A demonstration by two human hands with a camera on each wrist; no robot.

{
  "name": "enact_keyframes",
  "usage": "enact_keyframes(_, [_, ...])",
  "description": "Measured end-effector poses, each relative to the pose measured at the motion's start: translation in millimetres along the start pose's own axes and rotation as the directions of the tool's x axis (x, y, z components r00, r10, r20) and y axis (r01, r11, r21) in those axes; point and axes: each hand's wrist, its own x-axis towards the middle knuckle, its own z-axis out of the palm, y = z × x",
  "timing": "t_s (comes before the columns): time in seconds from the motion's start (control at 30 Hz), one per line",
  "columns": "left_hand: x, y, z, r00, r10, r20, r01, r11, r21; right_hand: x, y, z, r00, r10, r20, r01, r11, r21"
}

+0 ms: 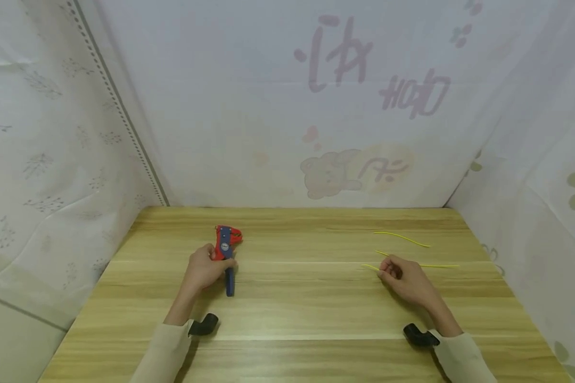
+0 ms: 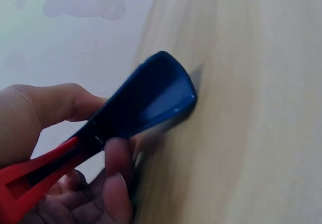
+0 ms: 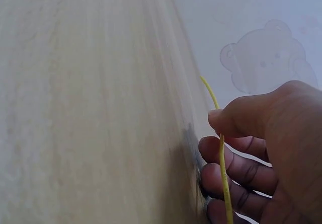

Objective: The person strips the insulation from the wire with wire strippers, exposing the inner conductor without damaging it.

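Observation:
A wire stripper (image 1: 225, 247) with a red and blue body is in my left hand (image 1: 210, 270), above the left half of the table. In the left wrist view its blue handle (image 2: 151, 90) points away from the palm, the thumb and fingers curled around the tool. On the right, my right hand (image 1: 404, 279) pinches a thin yellow wire (image 1: 371, 267) between thumb and fingertips. The right wrist view shows this held wire (image 3: 225, 178) running past the curled fingers on both sides of the pinch.
Another yellow wire (image 1: 402, 238) lies behind the right hand. A yellow length (image 1: 443, 266) shows right of that hand; which wire it belongs to is hidden. The wooden table (image 1: 297, 308) meets patterned cloth walls (image 1: 249, 133) at the back and sides.

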Motion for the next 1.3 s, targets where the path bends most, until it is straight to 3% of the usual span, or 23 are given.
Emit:
enact_keyframes(0.23, [-0.4,-7.4,-0.8,1.000,0.016,0.015,-0.014,0.993,-0.116,1.7,0,1,1.000,-0.005,-0.010,0.005,1.000,0.019])
enact_keyframes(0.63, [-2.0,-11.2,-0.6,0.998,0.063,0.012,-0.059,0.979,-0.194,5.4,-1,2,1.000,0.007,-0.027,-0.005,0.998,0.062])
enact_keyframes(0.9, [-1.3,-10.0,2.7,0.994,0.080,0.068,-0.060,0.964,-0.260,9.1,-1,4,1.000,0.015,-0.016,-0.014,0.997,0.074])
enact_keyframes(1.0, [-1.3,-10.7,4.1,0.989,0.098,0.107,-0.056,0.938,-0.341,10.2,-1,4,1.000,0.020,-0.007,-0.019,0.997,0.074])
enact_keyframes(1.17, [-0.5,-13.8,7.6,0.969,0.173,0.178,-0.063,0.865,-0.498,12.0,-4,5,0.999,0.041,0.011,-0.042,0.996,0.079])
enact_keyframes(1.3, [0.6,-16.9,10.2,0.954,0.215,0.208,-0.059,0.817,-0.574,14.0,-7,7,0.998,0.051,0.025,-0.054,0.994,0.093])
